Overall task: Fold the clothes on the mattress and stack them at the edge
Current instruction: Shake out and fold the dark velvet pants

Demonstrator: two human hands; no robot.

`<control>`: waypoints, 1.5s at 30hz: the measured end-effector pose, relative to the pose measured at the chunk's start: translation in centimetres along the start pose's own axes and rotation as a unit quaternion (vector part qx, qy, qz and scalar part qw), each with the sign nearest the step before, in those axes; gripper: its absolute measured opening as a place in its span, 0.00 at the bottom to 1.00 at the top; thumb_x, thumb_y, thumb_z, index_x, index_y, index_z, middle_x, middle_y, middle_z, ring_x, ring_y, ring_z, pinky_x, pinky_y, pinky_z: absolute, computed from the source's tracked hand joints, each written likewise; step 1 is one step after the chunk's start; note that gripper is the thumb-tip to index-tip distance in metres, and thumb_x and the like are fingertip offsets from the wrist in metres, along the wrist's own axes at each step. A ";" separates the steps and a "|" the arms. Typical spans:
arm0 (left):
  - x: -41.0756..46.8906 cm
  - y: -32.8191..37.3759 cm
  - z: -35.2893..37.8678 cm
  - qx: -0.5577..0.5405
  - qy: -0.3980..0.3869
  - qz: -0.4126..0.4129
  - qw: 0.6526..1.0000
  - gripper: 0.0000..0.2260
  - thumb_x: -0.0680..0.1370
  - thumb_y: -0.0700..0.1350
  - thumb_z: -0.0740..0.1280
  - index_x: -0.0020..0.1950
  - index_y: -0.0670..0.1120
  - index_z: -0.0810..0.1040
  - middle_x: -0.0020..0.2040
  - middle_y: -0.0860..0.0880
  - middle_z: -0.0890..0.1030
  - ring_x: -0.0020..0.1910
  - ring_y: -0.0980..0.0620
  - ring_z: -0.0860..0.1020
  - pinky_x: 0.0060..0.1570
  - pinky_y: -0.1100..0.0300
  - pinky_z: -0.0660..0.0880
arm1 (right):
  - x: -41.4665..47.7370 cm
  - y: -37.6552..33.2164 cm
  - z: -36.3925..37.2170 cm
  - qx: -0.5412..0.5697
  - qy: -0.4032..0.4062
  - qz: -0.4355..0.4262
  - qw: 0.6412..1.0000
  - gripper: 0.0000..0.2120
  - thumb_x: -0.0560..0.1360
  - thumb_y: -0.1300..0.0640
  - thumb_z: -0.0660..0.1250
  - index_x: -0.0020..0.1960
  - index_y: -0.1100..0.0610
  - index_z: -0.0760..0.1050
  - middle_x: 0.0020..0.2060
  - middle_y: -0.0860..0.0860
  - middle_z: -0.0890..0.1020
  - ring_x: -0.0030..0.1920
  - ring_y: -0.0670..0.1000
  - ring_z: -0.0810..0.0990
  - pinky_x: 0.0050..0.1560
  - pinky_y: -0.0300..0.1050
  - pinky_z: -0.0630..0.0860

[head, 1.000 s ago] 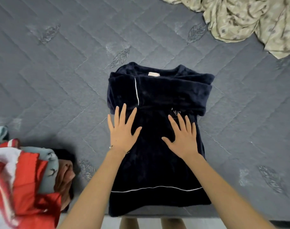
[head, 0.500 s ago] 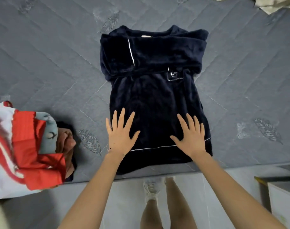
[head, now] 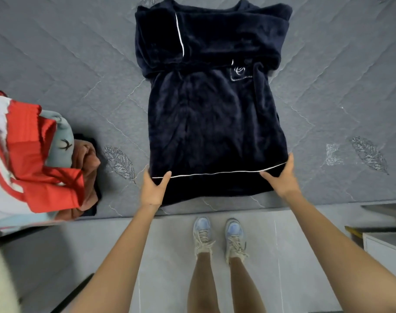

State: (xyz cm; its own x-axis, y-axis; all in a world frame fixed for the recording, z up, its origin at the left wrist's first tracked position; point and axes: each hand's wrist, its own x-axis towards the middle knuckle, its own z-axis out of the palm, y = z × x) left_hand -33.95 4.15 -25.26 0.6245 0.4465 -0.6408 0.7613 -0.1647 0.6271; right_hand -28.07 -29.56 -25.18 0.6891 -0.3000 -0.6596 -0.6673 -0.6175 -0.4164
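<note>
The fleece top (head: 215, 114) is dark navy with thin white piping and a small white embroidered logo. Mattress (head: 68, 64) is grey, quilted in zigzags with leaf motifs. Side pile (head: 34, 159): red, white, pale teal, rust-brown.

A home bedroom is showing here: a grey quilted mattress (head: 57, 64) is lying bare above a grey tiled floor (head: 169, 245), with folded clothes (head: 34, 154) stacked on it.

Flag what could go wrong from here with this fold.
1. The left hand and right hand pinch only the hem corners, so the middle of the navy garment may sag when lifted.
2. The folded-in sleeves lie loose and could slip out.
3. The stack sits at the mattress edge and looks uneven. Adding to it may tip it.
</note>
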 end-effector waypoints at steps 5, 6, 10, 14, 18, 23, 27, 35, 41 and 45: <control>-1.8 -1.5 0.1 -0.110 -0.018 -0.074 0.991 0.10 0.76 0.45 0.70 0.55 0.41 0.80 0.48 0.48 0.82 0.49 0.50 0.80 0.55 0.56 0.75 | 0.3 0.5 0.0 -0.008 0.043 0.014 0.999 0.21 0.73 0.59 0.72 0.63 0.65 0.73 0.57 0.63 0.79 0.59 0.63 0.77 0.52 0.47 0.70; -2.5 -1.7 0.1 -0.147 -0.027 -0.088 0.985 0.05 0.77 0.43 0.69 0.51 0.43 0.80 0.44 0.49 0.83 0.46 0.51 0.80 0.53 0.55 0.76 | 0.0 0.6 -0.1 -0.016 0.038 0.008 0.999 0.17 0.74 0.59 0.71 0.61 0.66 0.75 0.55 0.64 0.80 0.57 0.63 0.78 0.50 0.46 0.70; -5.0 -2.2 -0.3 -0.199 -0.041 -0.064 0.977 0.06 0.78 0.39 0.66 0.51 0.49 0.79 0.49 0.48 0.83 0.49 0.51 0.80 0.52 0.55 0.75 | -2.3 1.7 -1.2 -0.016 0.020 0.001 1.000 0.13 0.76 0.61 0.68 0.58 0.66 0.77 0.53 0.64 0.81 0.55 0.63 0.78 0.48 0.45 0.68; -7.0 -3.1 -0.7 -0.146 -0.019 -0.038 0.988 0.11 0.79 0.36 0.64 0.59 0.45 0.76 0.54 0.46 0.80 0.56 0.47 0.77 0.59 0.53 0.72 | -4.8 3.1 -2.6 -0.030 -0.007 0.051 0.998 0.12 0.76 0.63 0.66 0.57 0.68 0.77 0.52 0.65 0.81 0.54 0.63 0.78 0.47 0.48 0.69; -9.6 -4.9 -1.0 -0.046 0.014 -0.070 0.996 0.15 0.79 0.37 0.63 0.66 0.40 0.71 0.62 0.43 0.77 0.62 0.42 0.74 0.62 0.53 0.70 | -7.0 4.8 -4.0 -0.064 -0.049 0.103 0.991 0.11 0.74 0.65 0.65 0.53 0.70 0.76 0.50 0.66 0.80 0.51 0.63 0.78 0.43 0.47 0.69; -12.4 -2.3 -0.4 -0.043 0.036 -0.018 0.998 0.07 0.80 0.40 0.64 0.57 0.43 0.71 0.54 0.42 0.77 0.49 0.43 0.78 0.39 0.51 0.82 | -9.2 2.9 -5.3 -0.023 -0.091 0.087 0.992 0.07 0.72 0.58 0.68 0.45 0.61 0.77 0.43 0.57 0.78 0.44 0.57 0.76 0.45 0.48 0.71; -12.4 3.2 1.0 -0.108 0.077 0.011 0.991 0.06 0.79 0.44 0.66 0.45 0.46 0.70 0.41 0.50 0.75 0.37 0.54 0.76 0.24 0.67 0.74 | -8.7 -1.1 -6.4 0.080 -0.097 0.069 0.990 0.07 0.72 0.58 0.69 0.48 0.60 0.75 0.43 0.56 0.78 0.41 0.54 0.76 0.42 0.46 0.73; -8.5 12.5 -0.7 -0.339 0.154 -0.026 0.928 0.08 0.80 0.42 0.64 0.40 0.47 0.72 0.39 0.49 0.76 0.39 0.51 0.76 0.32 0.64 0.77 | -7.1 -9.6 -10.2 0.396 -0.057 0.075 0.913 0.17 0.76 0.59 0.68 0.62 0.65 0.72 0.53 0.58 0.78 0.50 0.55 0.79 0.40 0.45 0.79; -3.8 20.2 -3.8 -0.395 0.139 0.021 0.908 0.09 0.80 0.42 0.64 0.40 0.46 0.75 0.39 0.48 0.77 0.37 0.53 0.77 0.39 0.61 0.76 | -4.5 -17.7 -12.3 0.453 -0.010 0.050 0.890 0.17 0.77 0.57 0.67 0.64 0.61 0.72 0.57 0.56 0.78 0.57 0.55 0.78 0.52 0.48 0.79; 0.8 24.5 -5.8 -0.410 0.107 0.035 0.905 0.08 0.81 0.43 0.63 0.42 0.46 0.75 0.40 0.48 0.78 0.37 0.54 0.78 0.37 0.62 0.78 | -1.7 -22.7 -12.4 0.498 0.035 0.050 0.865 0.16 0.77 0.55 0.67 0.62 0.58 0.72 0.57 0.54 0.79 0.55 0.53 0.79 0.57 0.49 0.78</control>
State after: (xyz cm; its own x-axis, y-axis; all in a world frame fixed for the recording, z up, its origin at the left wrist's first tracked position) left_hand -15.87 5.57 -7.83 0.5510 0.6349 -0.5416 0.2803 0.4705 0.8367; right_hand -10.60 -24.02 -6.84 0.6053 -0.3806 -0.6991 -0.6133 0.3370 -0.7144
